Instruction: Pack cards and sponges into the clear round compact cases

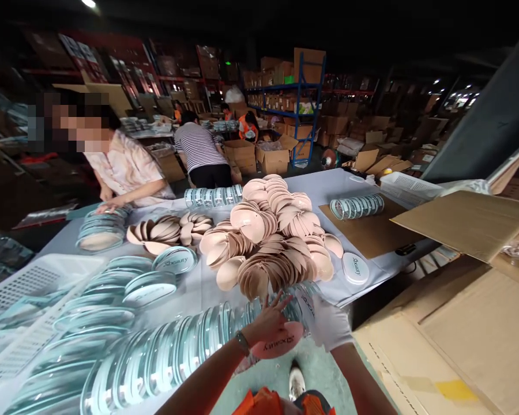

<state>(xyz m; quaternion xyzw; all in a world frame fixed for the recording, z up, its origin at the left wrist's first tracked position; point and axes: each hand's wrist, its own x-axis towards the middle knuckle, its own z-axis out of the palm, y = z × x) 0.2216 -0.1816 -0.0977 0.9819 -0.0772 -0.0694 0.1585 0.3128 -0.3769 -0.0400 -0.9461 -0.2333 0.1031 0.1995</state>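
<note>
My left hand (268,324), bare with a band at the wrist, grips a pink oval pad (283,344) printed with "beauty" at the table's front edge. Some of its fingers stretch over the end of a row of clear round packs (173,354) standing on edge. My right hand (332,324), in a white glove, closes on a clear pack with a printed face (307,302) at the row's right end. Its fingertips are partly hidden. Just beyond both hands lies a heap of pinkish-beige pads (277,262).
Pale blue packs (90,323) and a white basket (80,265) are at left. Another printed pack (355,268) lies right, before a brown cardboard sheet (367,230) bearing several packs. A large carton (471,323) stands close at right. Across the table, a person (130,167) touches stacked packs.
</note>
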